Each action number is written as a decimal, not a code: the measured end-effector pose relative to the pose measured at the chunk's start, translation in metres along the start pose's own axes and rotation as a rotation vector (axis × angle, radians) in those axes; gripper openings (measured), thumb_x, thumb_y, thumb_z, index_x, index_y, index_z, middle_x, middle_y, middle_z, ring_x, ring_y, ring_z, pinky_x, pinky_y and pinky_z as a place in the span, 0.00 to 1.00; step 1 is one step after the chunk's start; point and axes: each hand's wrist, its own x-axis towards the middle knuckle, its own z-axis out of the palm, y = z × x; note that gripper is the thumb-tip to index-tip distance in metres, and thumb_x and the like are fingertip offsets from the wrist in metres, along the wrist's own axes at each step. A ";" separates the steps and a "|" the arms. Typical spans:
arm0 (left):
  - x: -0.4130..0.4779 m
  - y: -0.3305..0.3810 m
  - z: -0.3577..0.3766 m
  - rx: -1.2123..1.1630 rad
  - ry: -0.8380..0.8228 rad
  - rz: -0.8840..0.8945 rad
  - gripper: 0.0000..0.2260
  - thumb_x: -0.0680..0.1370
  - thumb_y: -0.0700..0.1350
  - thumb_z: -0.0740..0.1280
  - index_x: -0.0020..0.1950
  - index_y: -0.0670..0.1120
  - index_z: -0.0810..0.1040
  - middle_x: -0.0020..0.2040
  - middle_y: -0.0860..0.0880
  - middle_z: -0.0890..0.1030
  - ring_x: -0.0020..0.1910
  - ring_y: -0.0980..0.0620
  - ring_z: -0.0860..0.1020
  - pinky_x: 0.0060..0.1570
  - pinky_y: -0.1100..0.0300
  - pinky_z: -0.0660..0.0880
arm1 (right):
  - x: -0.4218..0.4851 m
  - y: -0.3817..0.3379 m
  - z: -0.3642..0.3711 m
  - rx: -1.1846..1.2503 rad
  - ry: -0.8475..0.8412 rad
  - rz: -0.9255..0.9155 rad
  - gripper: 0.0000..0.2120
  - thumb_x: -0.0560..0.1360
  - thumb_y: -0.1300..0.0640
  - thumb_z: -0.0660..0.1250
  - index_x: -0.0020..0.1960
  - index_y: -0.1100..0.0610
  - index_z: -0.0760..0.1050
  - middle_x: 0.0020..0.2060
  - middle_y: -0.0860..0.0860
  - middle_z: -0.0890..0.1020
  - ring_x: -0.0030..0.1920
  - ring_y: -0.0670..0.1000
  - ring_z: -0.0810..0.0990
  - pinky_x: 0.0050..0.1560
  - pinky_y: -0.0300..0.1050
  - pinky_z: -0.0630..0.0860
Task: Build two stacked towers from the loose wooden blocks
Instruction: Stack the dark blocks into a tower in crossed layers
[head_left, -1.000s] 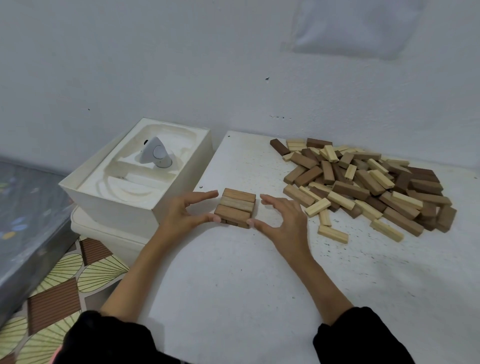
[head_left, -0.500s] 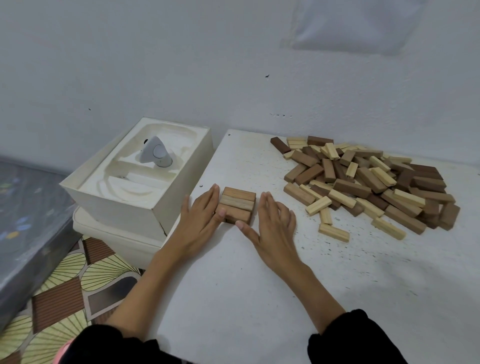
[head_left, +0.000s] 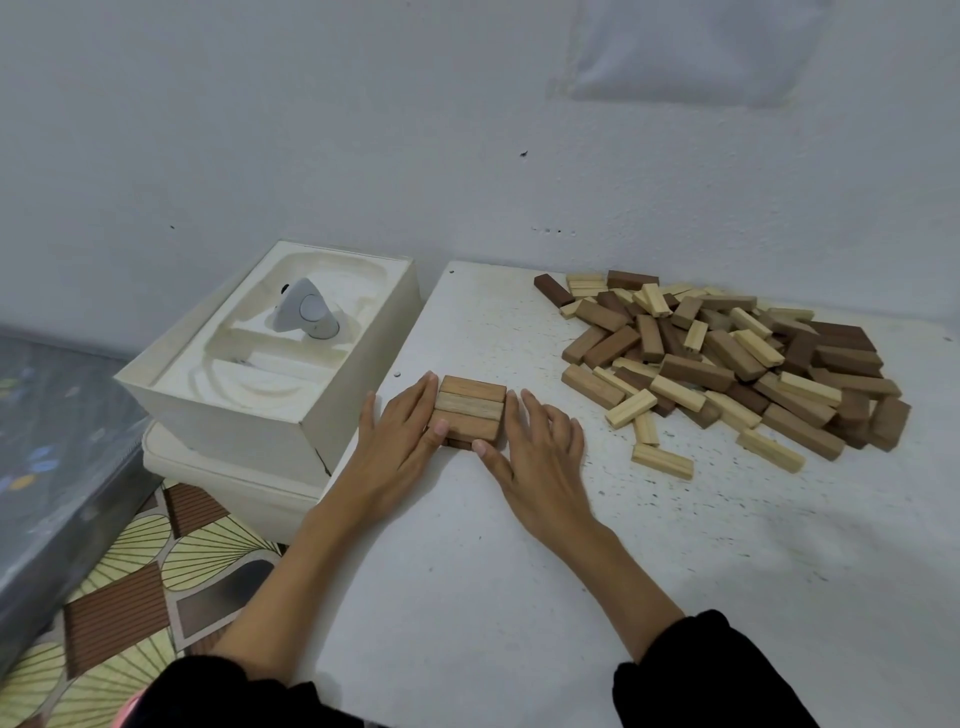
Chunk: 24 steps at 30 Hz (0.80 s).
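Observation:
A low stack of wooden blocks (head_left: 470, 410) sits on the white table (head_left: 467, 571), its top layer three blocks side by side, with a darker layer showing beneath. My left hand (head_left: 400, 447) lies flat against the stack's left side, fingers straight. My right hand (head_left: 540, 457) lies flat against its right side, thumb at the front corner. Neither hand has a block in it. A large pile of loose light and dark blocks (head_left: 727, 358) lies to the right, near the wall.
A cream box (head_left: 270, 415) holding a small grey device (head_left: 306, 314) stands just left of the table edge, on a second box (head_left: 218, 473). A patterned floor mat (head_left: 130, 597) and a grey mattress (head_left: 52, 441) lie further left. The wall runs behind.
Both hands have gone from curved fingers around the stack to flat palms pressed against its two sides. The stack has stayed in place.

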 end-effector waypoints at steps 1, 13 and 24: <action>0.000 0.000 0.000 -0.004 0.003 -0.002 0.42 0.72 0.72 0.32 0.78 0.48 0.49 0.78 0.54 0.54 0.71 0.72 0.46 0.71 0.60 0.31 | -0.001 0.000 0.000 0.009 0.009 0.005 0.54 0.60 0.27 0.20 0.77 0.54 0.45 0.76 0.53 0.51 0.73 0.55 0.49 0.72 0.57 0.43; -0.001 0.002 0.001 -0.030 0.031 0.011 0.42 0.73 0.71 0.31 0.78 0.48 0.52 0.76 0.55 0.57 0.70 0.73 0.47 0.72 0.56 0.33 | -0.001 -0.006 0.005 -0.057 -0.022 0.004 0.52 0.61 0.28 0.22 0.76 0.57 0.42 0.76 0.55 0.47 0.73 0.55 0.48 0.72 0.59 0.42; -0.001 0.006 0.003 -0.029 0.074 0.010 0.37 0.76 0.65 0.36 0.77 0.46 0.57 0.75 0.54 0.61 0.73 0.63 0.55 0.73 0.53 0.35 | 0.000 -0.007 0.005 -0.041 -0.029 0.005 0.57 0.57 0.26 0.18 0.76 0.57 0.42 0.76 0.55 0.47 0.73 0.55 0.48 0.72 0.60 0.42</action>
